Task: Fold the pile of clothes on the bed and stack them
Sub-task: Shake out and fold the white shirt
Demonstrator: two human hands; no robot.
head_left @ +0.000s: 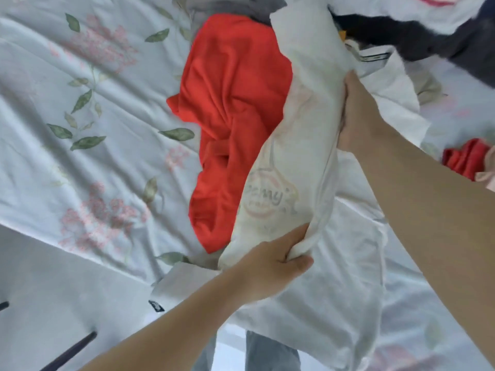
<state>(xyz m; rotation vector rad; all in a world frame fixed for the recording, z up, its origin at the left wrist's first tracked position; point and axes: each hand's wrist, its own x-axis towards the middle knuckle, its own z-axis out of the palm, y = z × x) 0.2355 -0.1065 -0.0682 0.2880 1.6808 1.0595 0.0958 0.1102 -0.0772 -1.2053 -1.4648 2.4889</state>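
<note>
A white T-shirt [302,145] with a faint round print, inside out, is held up over the bed. My left hand [270,266] grips its near edge, fingers curled into the cloth. Further away, my right hand [356,116] clutches the shirt's far part. Under and left of it lies a crumpled red garment [230,116]. The rest of the pile sits at the top right: a dark grey garment [442,41], a white piece with a striped collar [375,56], and white cloth [401,12] with red stripes.
The floral bedsheet [88,124] stretches to the left. A grey garment [227,4] lies at the top centre. A small red piece [460,156] lies at the right edge. The bed's edge and floor [40,290] are at the lower left.
</note>
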